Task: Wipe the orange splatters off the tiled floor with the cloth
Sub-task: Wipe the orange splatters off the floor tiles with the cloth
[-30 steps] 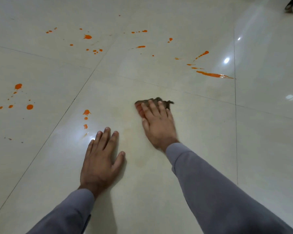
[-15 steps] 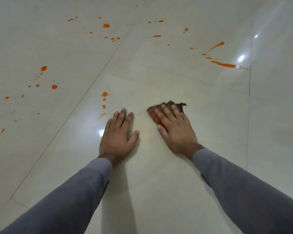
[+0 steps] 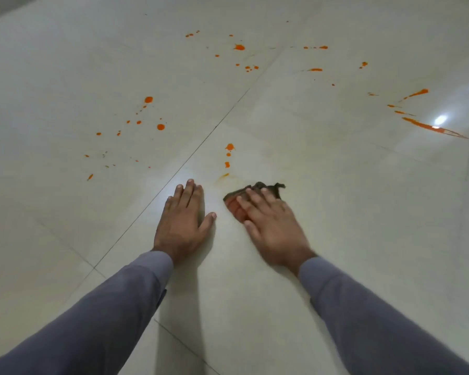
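Glossy tiled floor (image 3: 336,201) lies under you, and your right hand (image 3: 274,226) presses the cloth (image 3: 236,204) flat with straight fingers while your left hand (image 3: 183,220) rests spread just beside it. Nearest orange splatters (image 3: 228,155) sit just ahead and slightly left of the cloth, running away from you, closest to your right hand.

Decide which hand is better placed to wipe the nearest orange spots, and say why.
Right. The right hand already presses the cloth flat, just below the nearest orange spots. The left hand lies bare on the floor as a prop.
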